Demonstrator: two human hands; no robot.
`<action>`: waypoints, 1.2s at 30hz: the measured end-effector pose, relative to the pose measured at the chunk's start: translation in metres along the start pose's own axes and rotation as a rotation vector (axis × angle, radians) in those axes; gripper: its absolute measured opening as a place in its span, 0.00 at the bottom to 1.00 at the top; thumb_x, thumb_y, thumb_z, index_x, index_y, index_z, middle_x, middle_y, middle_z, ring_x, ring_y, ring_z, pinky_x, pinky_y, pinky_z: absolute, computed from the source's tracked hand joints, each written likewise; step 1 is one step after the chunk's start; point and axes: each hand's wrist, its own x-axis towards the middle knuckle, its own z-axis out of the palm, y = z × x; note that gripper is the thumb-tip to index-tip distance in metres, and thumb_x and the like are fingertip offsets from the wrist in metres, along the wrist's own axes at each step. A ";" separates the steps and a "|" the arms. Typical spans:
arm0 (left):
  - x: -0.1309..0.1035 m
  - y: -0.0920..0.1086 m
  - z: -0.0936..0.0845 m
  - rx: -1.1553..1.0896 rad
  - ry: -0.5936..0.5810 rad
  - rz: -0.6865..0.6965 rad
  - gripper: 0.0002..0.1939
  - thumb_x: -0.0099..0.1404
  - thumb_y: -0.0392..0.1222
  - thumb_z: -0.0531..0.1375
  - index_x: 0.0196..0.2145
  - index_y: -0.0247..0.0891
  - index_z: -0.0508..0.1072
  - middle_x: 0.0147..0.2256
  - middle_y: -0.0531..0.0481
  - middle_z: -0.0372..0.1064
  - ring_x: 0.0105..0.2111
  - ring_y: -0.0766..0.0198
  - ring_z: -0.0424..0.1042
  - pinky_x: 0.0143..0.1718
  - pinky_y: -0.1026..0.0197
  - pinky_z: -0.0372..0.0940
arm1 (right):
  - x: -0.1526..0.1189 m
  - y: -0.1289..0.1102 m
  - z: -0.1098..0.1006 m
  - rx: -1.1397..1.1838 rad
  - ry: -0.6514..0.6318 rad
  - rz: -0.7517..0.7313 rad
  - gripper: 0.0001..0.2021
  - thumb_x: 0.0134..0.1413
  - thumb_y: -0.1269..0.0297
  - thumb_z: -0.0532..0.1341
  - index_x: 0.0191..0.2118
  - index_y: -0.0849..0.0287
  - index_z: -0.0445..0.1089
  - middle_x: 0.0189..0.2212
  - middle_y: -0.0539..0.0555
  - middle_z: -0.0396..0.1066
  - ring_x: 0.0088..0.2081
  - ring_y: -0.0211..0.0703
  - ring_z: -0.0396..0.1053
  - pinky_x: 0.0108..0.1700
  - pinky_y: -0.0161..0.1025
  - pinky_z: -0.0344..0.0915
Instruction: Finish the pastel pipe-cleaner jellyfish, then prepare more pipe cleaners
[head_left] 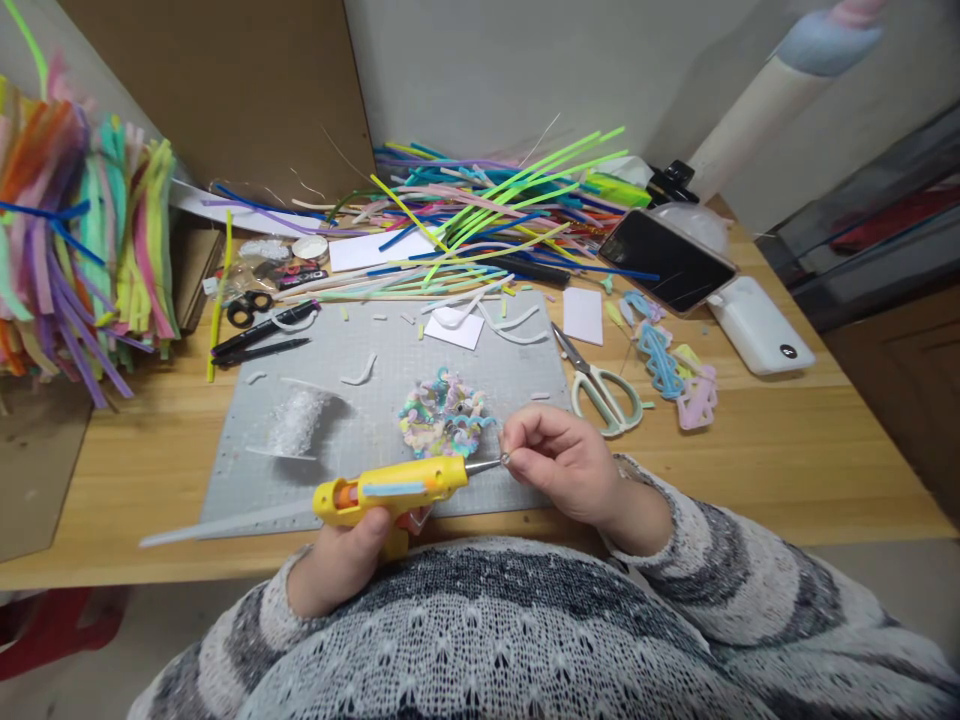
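My left hand [346,560] is wrapped round the handle of a yellow glue gun [405,488], whose metal nozzle points right and whose clear glue stick juts out at the back. At the nozzle's tip, my right hand [562,462] pinches something tiny between thumb and forefinger, too small to make out. Just behind the gun, a ring of pastel flowers and curls [444,415] lies on the grey cutting mat [375,340]. Left of it is a clear spool [296,422] of white material.
Scissors [604,390] lie right of the mat, near pastel hair clips [660,360], a dark-screened phone [667,260] and a white power bank [761,325]. Pipe cleaners [480,205] are heaped behind. Black pens [262,338] lie at the mat's left; bundled pipe cleaners [67,240] stand far left.
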 end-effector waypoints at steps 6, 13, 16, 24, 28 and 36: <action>-0.001 -0.002 -0.003 0.009 -0.003 -0.008 0.27 0.61 0.65 0.56 0.25 0.36 0.76 0.25 0.47 0.69 0.28 0.63 0.67 0.35 0.60 0.66 | 0.000 -0.001 0.001 -0.017 0.006 0.001 0.04 0.56 0.67 0.63 0.32 0.59 0.68 0.25 0.46 0.62 0.23 0.27 0.57 0.23 0.27 0.53; -0.002 -0.002 -0.003 0.027 0.018 -0.009 0.28 0.60 0.66 0.56 0.24 0.37 0.77 0.22 0.48 0.65 0.26 0.65 0.63 0.36 0.59 0.67 | 0.000 -0.002 0.000 -0.036 0.004 0.004 0.03 0.56 0.68 0.62 0.32 0.59 0.68 0.25 0.46 0.63 0.24 0.27 0.57 0.24 0.27 0.54; 0.000 0.002 0.000 0.035 0.010 -0.008 0.28 0.60 0.66 0.56 0.24 0.37 0.76 0.22 0.48 0.65 0.26 0.63 0.64 0.36 0.57 0.67 | 0.000 -0.002 0.000 -0.050 0.004 0.003 0.02 0.55 0.68 0.62 0.32 0.59 0.68 0.25 0.46 0.63 0.24 0.28 0.57 0.24 0.27 0.55; 0.001 0.001 -0.002 0.024 -0.051 0.025 0.27 0.63 0.64 0.54 0.28 0.36 0.76 0.27 0.45 0.70 0.30 0.60 0.68 0.39 0.55 0.66 | 0.000 -0.001 -0.001 -0.043 -0.007 0.012 0.04 0.55 0.67 0.62 0.32 0.60 0.67 0.24 0.46 0.62 0.23 0.28 0.57 0.23 0.28 0.55; 0.000 0.001 -0.003 0.046 -0.065 0.006 0.29 0.63 0.66 0.53 0.28 0.36 0.76 0.28 0.44 0.70 0.31 0.59 0.68 0.40 0.54 0.66 | 0.001 -0.001 0.000 -0.043 -0.002 0.026 0.04 0.55 0.66 0.62 0.32 0.59 0.67 0.24 0.47 0.62 0.23 0.29 0.56 0.23 0.29 0.55; 0.000 -0.001 -0.005 0.061 -0.050 -0.017 0.30 0.61 0.68 0.53 0.27 0.36 0.74 0.28 0.44 0.70 0.31 0.59 0.67 0.39 0.54 0.66 | 0.001 0.000 -0.001 -0.052 -0.018 0.013 0.03 0.55 0.68 0.62 0.32 0.59 0.67 0.25 0.47 0.62 0.23 0.29 0.57 0.23 0.29 0.54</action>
